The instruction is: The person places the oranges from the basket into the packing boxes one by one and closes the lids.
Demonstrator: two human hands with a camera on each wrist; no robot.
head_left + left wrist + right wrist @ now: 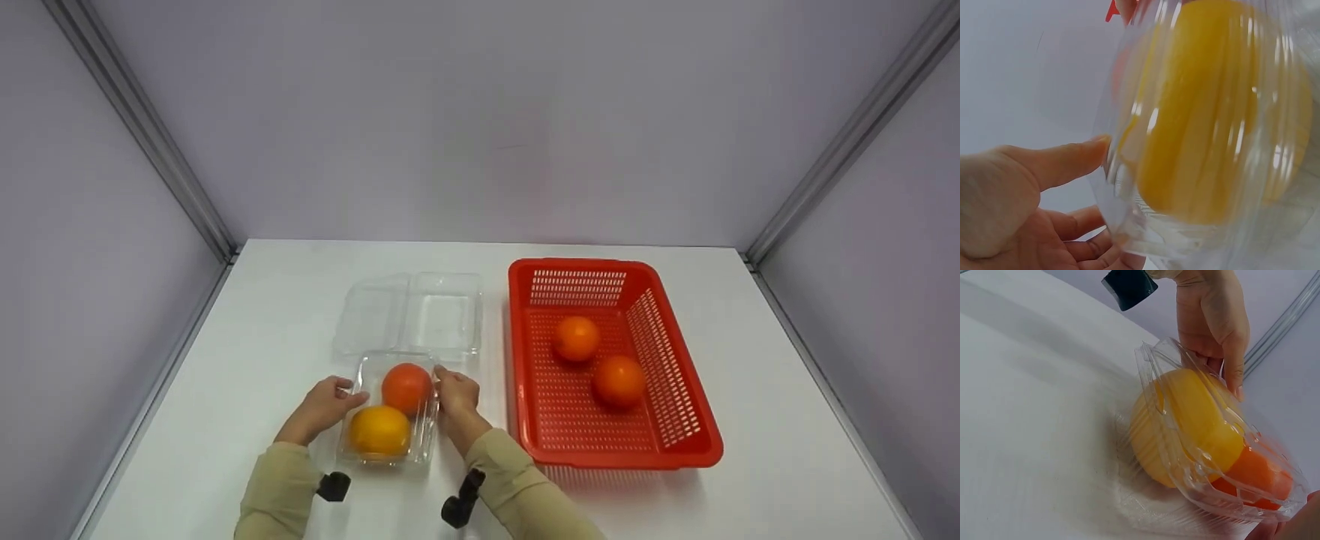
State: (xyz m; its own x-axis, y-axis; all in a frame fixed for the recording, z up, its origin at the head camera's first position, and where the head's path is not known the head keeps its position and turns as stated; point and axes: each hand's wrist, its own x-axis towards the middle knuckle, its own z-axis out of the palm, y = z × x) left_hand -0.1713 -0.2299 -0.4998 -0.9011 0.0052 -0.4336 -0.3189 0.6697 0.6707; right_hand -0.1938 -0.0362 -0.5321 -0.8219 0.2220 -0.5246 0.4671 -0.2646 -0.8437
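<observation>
A closed clear plastic clamshell box [397, 456] holds a yellow fruit [379, 431] at the near end and a red-orange round fruit [406, 388] behind it. My left hand [322, 409] pinches the box's left side, thumb on the rim and fingertips lower against the wall, as the left wrist view shows. On the opposite side, my right hand [457, 397] grips the edge near the far corner. The right wrist view shows the box tilted, the yellow fruit [1185, 427] inside it; only part of my right hand [1297, 523] appears there.
Behind the held box lies another clear clamshell [442, 319], its lid spread open to the left. To the right stands a red plastic basket [525, 390] with two oranges [576, 339] inside. Pale walls enclose the white table [225, 420] at the back and sides.
</observation>
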